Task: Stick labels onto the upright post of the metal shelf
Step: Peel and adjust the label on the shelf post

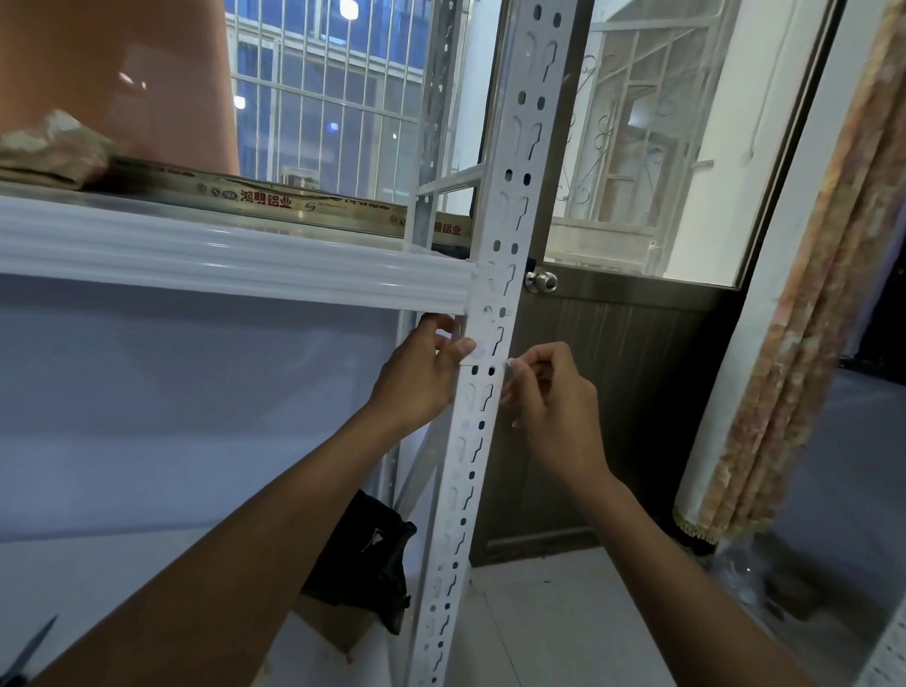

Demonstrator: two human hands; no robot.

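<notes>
One label (484, 358), pale and hard to tell from the white metal, lies across the front of the upright post (502, 206) between the two hands. Its long axis runs crosswise from one hand to the other, and the post's long axis runs up and down past both.

The left hand (419, 378) sits on the post's left side. Its thumb presses the label's left end flat on the metal and its fingers curl round behind the edge, so it grips the post itself. The right hand (552, 398) is just off the post's right edge, thumb and forefinger pinching the label's free right end. The other fingers are curled in.

My reading is that the left end is fixed and the right end is not yet down. The next move would belong to the right hand, drawing the label taut and laying it toward the left thumb.

Just above both hands, the white shelf beam (238, 264) meets the post. Above the right hand is a door knob (540, 282). Below the left forearm lies a black bag (366, 556).
</notes>
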